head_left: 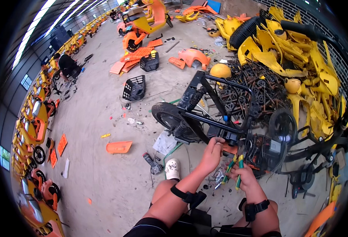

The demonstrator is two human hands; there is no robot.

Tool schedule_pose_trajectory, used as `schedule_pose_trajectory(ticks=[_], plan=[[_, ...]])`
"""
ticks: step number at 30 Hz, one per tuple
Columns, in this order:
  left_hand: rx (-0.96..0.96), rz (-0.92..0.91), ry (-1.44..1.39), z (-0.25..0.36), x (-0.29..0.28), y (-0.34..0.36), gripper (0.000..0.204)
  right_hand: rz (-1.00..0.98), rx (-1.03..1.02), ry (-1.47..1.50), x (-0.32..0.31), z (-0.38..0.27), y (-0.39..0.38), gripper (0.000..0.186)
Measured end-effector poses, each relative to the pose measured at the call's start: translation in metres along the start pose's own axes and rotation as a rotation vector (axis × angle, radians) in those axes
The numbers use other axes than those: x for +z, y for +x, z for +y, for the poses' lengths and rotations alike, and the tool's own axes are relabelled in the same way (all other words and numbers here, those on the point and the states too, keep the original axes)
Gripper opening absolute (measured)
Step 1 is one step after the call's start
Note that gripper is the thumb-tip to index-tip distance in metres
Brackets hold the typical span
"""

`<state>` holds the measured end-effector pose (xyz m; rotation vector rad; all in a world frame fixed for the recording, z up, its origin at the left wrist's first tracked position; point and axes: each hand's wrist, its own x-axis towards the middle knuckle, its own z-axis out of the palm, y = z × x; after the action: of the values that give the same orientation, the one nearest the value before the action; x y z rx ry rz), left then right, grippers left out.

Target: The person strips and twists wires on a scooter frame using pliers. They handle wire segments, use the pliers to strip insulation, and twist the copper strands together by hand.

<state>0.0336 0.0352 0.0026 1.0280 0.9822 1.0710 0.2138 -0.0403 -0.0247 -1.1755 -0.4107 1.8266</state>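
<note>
A stripped black scooter frame [189, 100] lies in front of me, its rear wheel [166, 115] still attached. My right hand [243, 176] grips pliers [240, 162] with green and yellow handles. The handles are spread apart, and the jaws point into the dark parts low on the frame; what they touch I cannot tell. Just left of the pliers, my left hand [213, 153] is closed at the frame's lower tube. Whatever is between its fingers is hidden. An orange piece shows beside that hand.
A cordless power tool [153, 164] lies by my shoe. An orange panel [119, 147] and a black basket [134, 87] are on the floor. Black metal parts [257, 89] and yellow panels [316, 71] are heaped at right. Scooters line the left; another person [66, 65] crouches there.
</note>
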Motion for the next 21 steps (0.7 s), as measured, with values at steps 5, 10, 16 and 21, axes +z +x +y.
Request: schedule_pose_trajectory(ticks=[5,10,16,21], plan=[[0.003,-0.245,0.067,0.010,-0.002,-0.016,0.029,0.074,-0.156,-0.310,0.001,0.000,-0.005,0.053],[0.048,-0.251,0.126,0.024,0.010,-0.021,0.024,0.236,-0.570,-0.953,0.006,-0.018,-0.024,0.070],[0.026,-0.279,0.168,0.025,0.027,-0.022,0.025,0.363,-0.798,-1.257,0.011,-0.039,-0.040,0.081],[0.081,-0.276,0.235,0.021,0.031,-0.019,0.025,0.403,-0.871,-1.351,0.016,-0.045,-0.041,0.087]])
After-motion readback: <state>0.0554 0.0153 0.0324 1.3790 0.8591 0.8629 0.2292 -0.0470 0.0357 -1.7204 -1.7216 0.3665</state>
